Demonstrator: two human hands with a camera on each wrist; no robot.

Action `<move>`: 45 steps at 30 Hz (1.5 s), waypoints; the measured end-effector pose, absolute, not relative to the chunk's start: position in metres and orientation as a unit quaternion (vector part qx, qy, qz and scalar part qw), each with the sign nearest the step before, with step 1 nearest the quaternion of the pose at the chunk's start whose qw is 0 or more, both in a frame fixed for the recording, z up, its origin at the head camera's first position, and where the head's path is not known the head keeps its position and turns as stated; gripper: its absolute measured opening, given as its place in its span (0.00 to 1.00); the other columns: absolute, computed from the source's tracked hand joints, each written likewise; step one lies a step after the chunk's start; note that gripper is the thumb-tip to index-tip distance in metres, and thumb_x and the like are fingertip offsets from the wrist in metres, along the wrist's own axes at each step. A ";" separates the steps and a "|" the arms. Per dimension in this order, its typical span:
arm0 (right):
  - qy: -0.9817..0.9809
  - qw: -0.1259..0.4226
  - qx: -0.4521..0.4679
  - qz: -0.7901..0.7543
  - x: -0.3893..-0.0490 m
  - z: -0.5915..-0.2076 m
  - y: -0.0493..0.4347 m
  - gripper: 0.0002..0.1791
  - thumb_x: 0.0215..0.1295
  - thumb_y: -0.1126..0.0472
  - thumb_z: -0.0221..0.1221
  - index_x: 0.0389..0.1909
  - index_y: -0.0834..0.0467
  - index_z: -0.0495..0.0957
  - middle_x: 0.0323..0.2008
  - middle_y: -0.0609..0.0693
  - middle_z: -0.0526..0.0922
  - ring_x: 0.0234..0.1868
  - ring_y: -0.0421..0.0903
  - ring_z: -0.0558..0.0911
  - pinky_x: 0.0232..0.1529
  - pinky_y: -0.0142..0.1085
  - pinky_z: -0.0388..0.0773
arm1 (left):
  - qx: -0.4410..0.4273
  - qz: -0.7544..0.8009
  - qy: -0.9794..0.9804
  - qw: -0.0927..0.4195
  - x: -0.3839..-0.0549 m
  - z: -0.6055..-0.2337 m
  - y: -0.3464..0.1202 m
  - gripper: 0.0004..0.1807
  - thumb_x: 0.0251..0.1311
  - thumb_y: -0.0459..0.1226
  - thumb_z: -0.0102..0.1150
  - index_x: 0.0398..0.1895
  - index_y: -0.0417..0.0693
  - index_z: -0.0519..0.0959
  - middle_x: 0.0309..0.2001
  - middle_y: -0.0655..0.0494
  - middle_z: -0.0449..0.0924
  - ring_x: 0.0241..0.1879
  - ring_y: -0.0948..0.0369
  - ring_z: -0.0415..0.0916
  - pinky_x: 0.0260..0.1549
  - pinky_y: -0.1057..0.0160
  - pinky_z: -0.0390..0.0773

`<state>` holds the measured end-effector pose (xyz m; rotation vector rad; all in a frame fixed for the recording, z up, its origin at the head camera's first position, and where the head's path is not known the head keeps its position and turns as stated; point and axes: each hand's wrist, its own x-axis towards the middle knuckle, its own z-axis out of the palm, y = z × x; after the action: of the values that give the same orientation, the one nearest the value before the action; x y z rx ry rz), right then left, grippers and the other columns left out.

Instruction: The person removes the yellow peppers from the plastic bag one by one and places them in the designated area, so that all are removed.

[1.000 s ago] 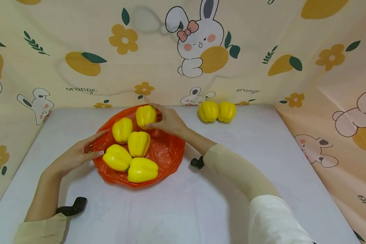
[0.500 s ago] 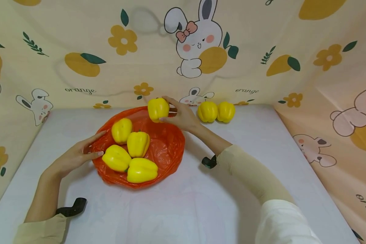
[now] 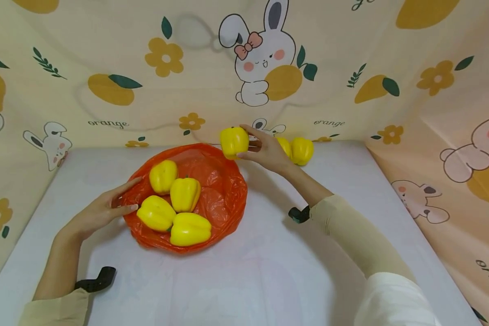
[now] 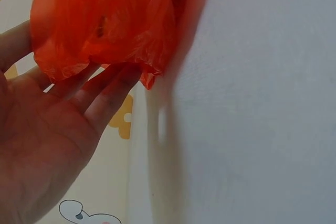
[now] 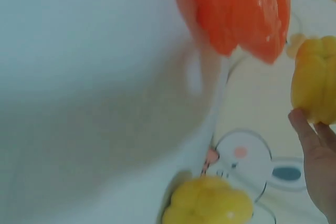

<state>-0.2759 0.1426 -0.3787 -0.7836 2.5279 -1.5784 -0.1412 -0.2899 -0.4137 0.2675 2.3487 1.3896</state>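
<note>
My right hand (image 3: 266, 151) pinches a yellow bell pepper (image 3: 233, 142) between thumb and fingers, above the table just right of the red plastic bag (image 3: 218, 194). In the right wrist view the held pepper (image 5: 315, 80) is cut off by the frame edge. My left hand (image 3: 102, 210) rests against the bag's left side, thumb and fingers spread over its rim. In the left wrist view its fairly straight fingers (image 4: 113, 95) touch the bag (image 4: 105, 19), their tips partly hidden by it. Several yellow bell peppers lie in the open bag, among them a front one (image 3: 190, 229).
Two more yellow bell peppers, one at the right (image 3: 302, 151), stand at the table's back edge, the other partly hidden behind my right hand. A printed cloth (image 3: 203, 90) hangs behind and beside the white table (image 3: 228, 285).
My right hand has lifted its bell pepper out of the bag's back part and carried it right, past the rim. The left hand and the bag have stayed in place.
</note>
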 end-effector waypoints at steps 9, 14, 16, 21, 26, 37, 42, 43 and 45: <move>0.831 0.029 -0.222 -0.508 -0.273 -0.374 0.181 0.43 0.57 0.59 0.73 0.73 0.51 0.65 0.70 0.47 0.69 0.58 0.54 0.80 0.58 0.41 0.78 | 0.095 0.488 0.844 0.200 -0.138 -0.415 -0.290 0.43 0.68 0.46 0.58 0.80 0.60 0.48 0.78 0.37 0.42 0.73 0.33 0.40 0.62 0.24 0.49; 0.836 0.032 -0.206 -0.508 -0.275 -0.371 0.200 0.44 0.58 0.61 0.72 0.74 0.52 0.63 0.71 0.50 0.68 0.60 0.56 0.79 0.59 0.43 0.77 | 0.098 0.483 0.847 0.198 -0.139 -0.414 -0.292 0.42 0.68 0.46 0.59 0.80 0.61 0.48 0.78 0.37 0.42 0.73 0.34 0.40 0.62 0.24 0.49; 0.840 0.037 -0.199 -0.504 -0.275 -0.368 0.206 0.44 0.58 0.62 0.71 0.75 0.53 0.62 0.72 0.51 0.66 0.61 0.57 0.77 0.59 0.43 0.77 | 0.099 0.482 0.848 0.196 -0.139 -0.414 -0.293 0.42 0.68 0.46 0.59 0.80 0.60 0.48 0.78 0.38 0.42 0.73 0.34 0.39 0.62 0.23 0.49; 0.859 0.055 -0.182 -0.476 -0.271 -0.354 0.217 0.46 0.60 0.65 0.69 0.77 0.57 0.57 0.75 0.55 0.60 0.66 0.59 0.72 0.61 0.45 0.75 | 0.100 0.478 0.851 0.194 -0.139 -0.413 -0.294 0.42 0.68 0.46 0.59 0.80 0.59 0.49 0.78 0.38 0.43 0.73 0.33 0.39 0.61 0.22 0.48; 0.867 0.071 -0.168 -0.464 -0.279 -0.359 0.238 0.47 0.61 0.61 0.69 0.78 0.51 0.54 0.76 0.50 0.57 0.69 0.58 0.69 0.64 0.46 0.72 | 0.102 0.482 0.849 0.193 -0.139 -0.413 -0.293 0.42 0.68 0.45 0.58 0.80 0.59 0.49 0.78 0.38 0.42 0.73 0.33 0.40 0.61 0.23 0.50; 0.871 0.057 -0.141 -0.468 -0.277 -0.358 0.281 0.46 0.64 0.59 0.67 0.78 0.49 0.53 0.76 0.51 0.57 0.69 0.57 0.69 0.65 0.47 0.70 | 0.097 0.477 0.851 0.196 -0.142 -0.413 -0.290 0.41 0.69 0.48 0.57 0.80 0.60 0.49 0.78 0.38 0.43 0.73 0.33 0.42 0.61 0.26 0.55; 0.880 0.054 -0.129 -0.455 -0.265 -0.346 0.288 0.45 0.66 0.63 0.65 0.78 0.56 0.52 0.76 0.56 0.57 0.69 0.61 0.68 0.64 0.48 0.71 | 0.100 0.482 0.848 0.195 -0.142 -0.414 -0.290 0.41 0.69 0.47 0.57 0.80 0.60 0.49 0.78 0.38 0.42 0.73 0.34 0.42 0.62 0.25 0.54; 0.881 0.054 -0.126 -0.452 -0.263 -0.343 0.290 0.44 0.66 0.63 0.64 0.78 0.57 0.51 0.76 0.57 0.56 0.69 0.62 0.68 0.64 0.48 0.71 | 0.101 0.484 0.847 0.195 -0.142 -0.414 -0.291 0.40 0.69 0.47 0.57 0.80 0.60 0.49 0.78 0.38 0.42 0.73 0.34 0.42 0.62 0.25 0.54; 0.884 0.054 -0.121 -0.449 -0.260 -0.341 0.293 0.44 0.66 0.64 0.64 0.78 0.58 0.51 0.76 0.59 0.56 0.69 0.63 0.68 0.63 0.45 0.71 | 0.102 0.486 0.846 0.195 -0.142 -0.415 -0.291 0.40 0.70 0.46 0.57 0.80 0.60 0.49 0.78 0.38 0.42 0.73 0.34 0.42 0.62 0.25 0.54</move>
<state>-0.2597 0.2931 -0.3410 -0.3686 2.6853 -1.3631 -0.1419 -0.2907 -0.4150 0.2845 2.3701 1.3623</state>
